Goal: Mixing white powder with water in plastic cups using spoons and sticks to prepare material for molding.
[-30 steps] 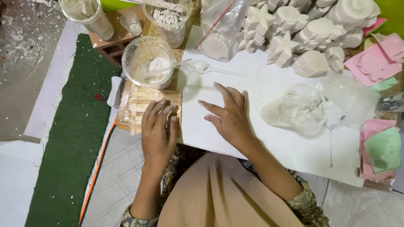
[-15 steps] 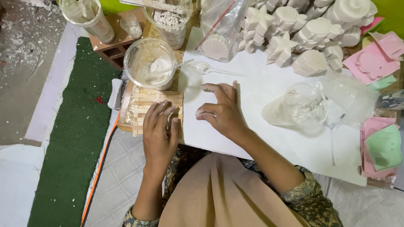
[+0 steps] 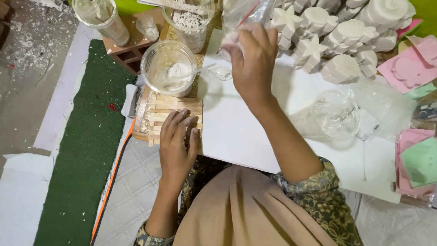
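My left hand (image 3: 178,139) lies flat, fingers apart, on a small mat of wooden sticks (image 3: 166,109) at the near left of a white board (image 3: 236,123). My right hand (image 3: 252,57) is stretched to the far side and closes on a clear plastic bag (image 3: 243,16) holding white powder. Just behind the stick mat stands a clear plastic bowl (image 3: 169,68) with white powder and a clear spoon (image 3: 205,70) leaning out of it.
White plaster casts (image 3: 346,32) shaped like stars and shells crowd the far right. A clear cup (image 3: 334,114) lies on crumpled plastic to the right. Pink and green moulds (image 3: 416,159) sit at the right edge. Two more containers (image 3: 100,16) stand far left beside green turf (image 3: 77,150).
My right hand has left the white board, moved away from me and taken hold of the plastic bag. My left hand has stayed on the stick mat.
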